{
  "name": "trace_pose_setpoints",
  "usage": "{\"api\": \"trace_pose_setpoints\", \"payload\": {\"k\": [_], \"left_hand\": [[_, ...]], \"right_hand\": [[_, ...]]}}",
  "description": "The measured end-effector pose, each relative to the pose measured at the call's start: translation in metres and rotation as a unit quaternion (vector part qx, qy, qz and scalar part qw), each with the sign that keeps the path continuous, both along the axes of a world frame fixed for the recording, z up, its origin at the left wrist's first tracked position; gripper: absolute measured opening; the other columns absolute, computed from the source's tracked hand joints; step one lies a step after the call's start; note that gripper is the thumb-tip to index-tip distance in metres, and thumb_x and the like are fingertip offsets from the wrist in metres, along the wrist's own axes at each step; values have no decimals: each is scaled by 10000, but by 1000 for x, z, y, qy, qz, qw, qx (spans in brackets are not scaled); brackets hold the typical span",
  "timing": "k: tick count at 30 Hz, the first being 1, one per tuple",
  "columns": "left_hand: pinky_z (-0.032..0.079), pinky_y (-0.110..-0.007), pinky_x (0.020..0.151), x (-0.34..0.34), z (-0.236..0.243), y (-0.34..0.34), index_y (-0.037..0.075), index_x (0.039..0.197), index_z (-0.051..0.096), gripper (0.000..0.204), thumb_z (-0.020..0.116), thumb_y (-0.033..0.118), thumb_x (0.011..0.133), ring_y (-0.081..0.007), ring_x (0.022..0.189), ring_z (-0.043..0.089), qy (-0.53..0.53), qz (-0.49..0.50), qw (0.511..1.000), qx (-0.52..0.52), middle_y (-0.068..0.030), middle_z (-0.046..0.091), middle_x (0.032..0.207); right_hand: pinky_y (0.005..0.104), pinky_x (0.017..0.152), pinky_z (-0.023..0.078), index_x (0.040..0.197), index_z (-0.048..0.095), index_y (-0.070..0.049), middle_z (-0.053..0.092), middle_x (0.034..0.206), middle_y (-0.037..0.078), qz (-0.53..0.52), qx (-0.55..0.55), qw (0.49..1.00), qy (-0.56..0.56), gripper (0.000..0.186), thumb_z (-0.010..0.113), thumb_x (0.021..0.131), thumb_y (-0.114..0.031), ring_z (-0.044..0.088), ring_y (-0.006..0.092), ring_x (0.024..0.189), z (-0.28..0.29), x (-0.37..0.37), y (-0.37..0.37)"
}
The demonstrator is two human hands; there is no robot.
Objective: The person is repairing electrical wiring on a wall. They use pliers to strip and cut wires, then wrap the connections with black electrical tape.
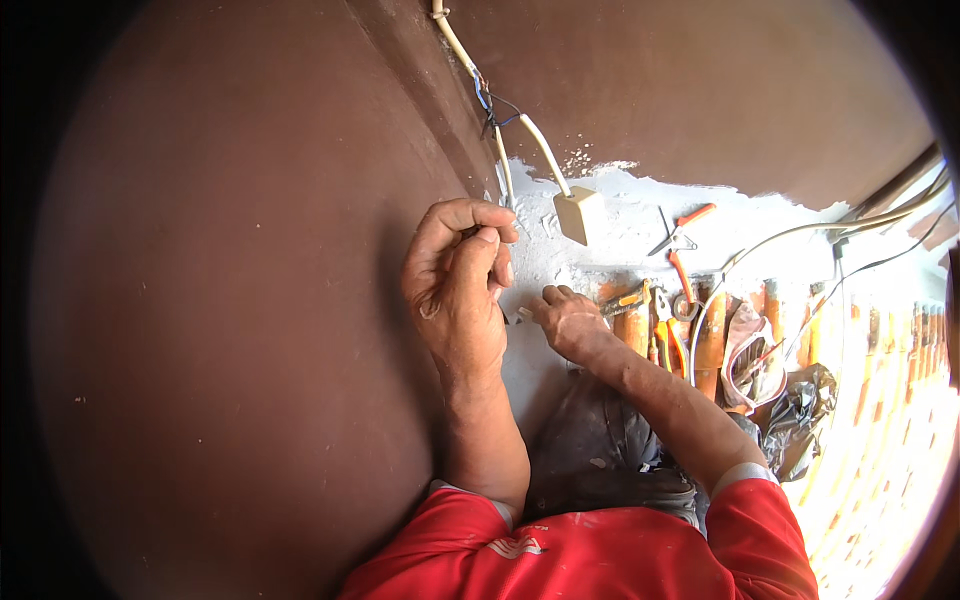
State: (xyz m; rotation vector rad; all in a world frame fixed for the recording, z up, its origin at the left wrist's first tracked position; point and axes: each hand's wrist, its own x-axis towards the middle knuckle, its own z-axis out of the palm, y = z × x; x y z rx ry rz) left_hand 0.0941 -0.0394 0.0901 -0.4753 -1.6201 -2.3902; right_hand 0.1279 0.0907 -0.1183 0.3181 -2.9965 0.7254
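My left hand (462, 265) is raised beside the brown wall, its fingers curled in and the thumb pressed toward them. Whatever it may hold is hidden. A white cable (505, 165) runs down to just beside those fingertips; I cannot tell if they touch it. Lower and to the right, my right hand (575, 322) has its fingers bent together over the grey surface. A small whitish bit shows at its fingertips, too small to name. Above it sits a beige box (580, 215) on a second white cable (545, 152). Bare blue and black wires (490, 105) join near the cables' upper ends.
Orange-handled pliers (684, 232) lie on the whitish ledge. More pliers (668, 325) and a yellow cutter knife (628, 300) rest by the bamboo slats (708, 345). Safety goggles (752, 362), a black plastic bag (803, 420) and a loose cable (770, 240) are at right.
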Motion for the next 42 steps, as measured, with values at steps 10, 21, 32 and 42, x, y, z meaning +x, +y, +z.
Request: {"api": "trace_pose_setpoints", "payload": {"k": [10, 21, 32, 42], "left_hand": [[329, -203, 540, 15, -13, 22, 6, 1112, 783, 434, 589, 393, 1147, -37, 653, 540, -62, -156, 978, -120, -45, 719, 906], [294, -217, 548, 55, -6, 52, -37, 1050, 789, 236, 756, 196, 1072, -7, 646, 437, -30, -217, 966, -137, 50, 620, 767], [446, -227, 607, 84, 8, 44, -11, 1059, 770, 105, 671, 19, 1037, -13, 682, 540, 28, -220, 958, -180, 5, 698, 818], [534, -273, 681, 81, 17, 31, -20, 1040, 802, 152, 732, -52, 909, -94, 797, 691, 199, -157, 938, -236, -75, 741, 948]], "right_hand": [[375, 747, 569, 1076, 721, 17, 730, 950, 153, -173, -363, 892, 208, 155, 813, 1012, -90, 718, 255, 833, 169, 75, 44], [382, 749, 560, 1055, 722, -8, 736, 939, 108, -150, -277, 906, 282, 110, 754, 1061, -113, 722, 234, 841, 189, 117, 64], [314, 765, 560, 1059, 729, 8, 728, 907, 51, -115, -624, 771, 58, 241, 638, 1152, -195, 650, 122, 796, 189, 138, 64], [312, 753, 525, 1076, 730, 34, 701, 875, 45, -166, -323, 921, 140, 119, 739, 1055, -83, 612, 108, 814, 238, 151, 64]]}}
